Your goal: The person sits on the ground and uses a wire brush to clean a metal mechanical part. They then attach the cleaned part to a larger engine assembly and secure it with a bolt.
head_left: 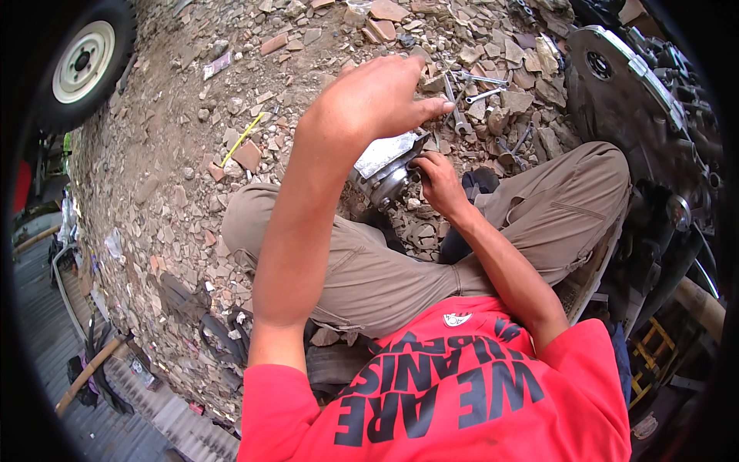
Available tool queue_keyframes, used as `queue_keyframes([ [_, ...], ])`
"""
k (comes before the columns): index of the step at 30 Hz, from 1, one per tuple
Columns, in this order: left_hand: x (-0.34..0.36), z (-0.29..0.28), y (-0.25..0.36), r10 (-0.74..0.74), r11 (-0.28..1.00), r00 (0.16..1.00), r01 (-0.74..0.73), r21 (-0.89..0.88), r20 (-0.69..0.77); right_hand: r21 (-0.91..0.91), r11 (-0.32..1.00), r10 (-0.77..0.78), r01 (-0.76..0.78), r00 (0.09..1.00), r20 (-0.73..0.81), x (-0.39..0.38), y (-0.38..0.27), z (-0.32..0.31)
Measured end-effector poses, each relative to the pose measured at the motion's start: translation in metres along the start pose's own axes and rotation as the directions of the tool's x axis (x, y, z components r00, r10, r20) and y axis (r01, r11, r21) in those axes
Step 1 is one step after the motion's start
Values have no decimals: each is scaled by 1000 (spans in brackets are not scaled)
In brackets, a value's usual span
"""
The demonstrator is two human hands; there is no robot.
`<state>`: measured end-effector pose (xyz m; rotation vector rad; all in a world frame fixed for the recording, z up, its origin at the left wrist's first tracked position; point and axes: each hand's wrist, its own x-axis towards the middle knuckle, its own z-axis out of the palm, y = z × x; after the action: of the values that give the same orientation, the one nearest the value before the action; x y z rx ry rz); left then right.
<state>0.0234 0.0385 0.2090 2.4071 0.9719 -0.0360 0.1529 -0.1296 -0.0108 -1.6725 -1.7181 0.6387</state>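
- Head view, metal part point(389, 158): silver, with a flat plate above a rounded body; it lies between the person's bent legs, its upper left side partly hidden by the left forearm.
- Left hand point(368, 96): raised above and beyond the part, back toward the camera; thumb and fingers stand apart, the fingertips partly out of sight.
- Right hand point(444, 183): at the part's right edge, fingers bent close together and touching it; whether they clamp it cannot be told.
- Wrenches point(485, 95): several, lying on the rubble point(308, 58) to the right of the left thumb.
- Yellow strip point(242, 139): slanting on the ground, left of the left forearm.
- Casing point(620, 92): large, dark and rounded, with a pale rim, at upper right beyond the right knee.
- Wheel point(83, 61): cream rim, black tyre, at upper left.
- Trousers point(550, 196): brown, worn with a red shirt point(570, 362) bearing dark lettering.
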Motion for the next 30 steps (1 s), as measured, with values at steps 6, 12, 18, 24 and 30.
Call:
queue_keyframes([
  [6,-6,3,1,37,999,996,-37,-2,-75,-186,982,-11,34,992,125,5,-3,-11],
  [12,-5,5,0,46,999,996,-46,-2,-75,-112,988,-107,111,994,38,2,-7,-5],
  [18,-4,6,0,55,998,997,-55,4,-48,-205,964,-172,171,985,13,0,-12,-7],
  [24,-7,-2,5,-1,1000,999,1,6,39,-159,980,-121,120,993,1,-2,-13,-4],
  [30,-3,-1,4,6,1000,999,-7,24,37,-259,966,-31,25,999,-18,0,-3,-5],
])
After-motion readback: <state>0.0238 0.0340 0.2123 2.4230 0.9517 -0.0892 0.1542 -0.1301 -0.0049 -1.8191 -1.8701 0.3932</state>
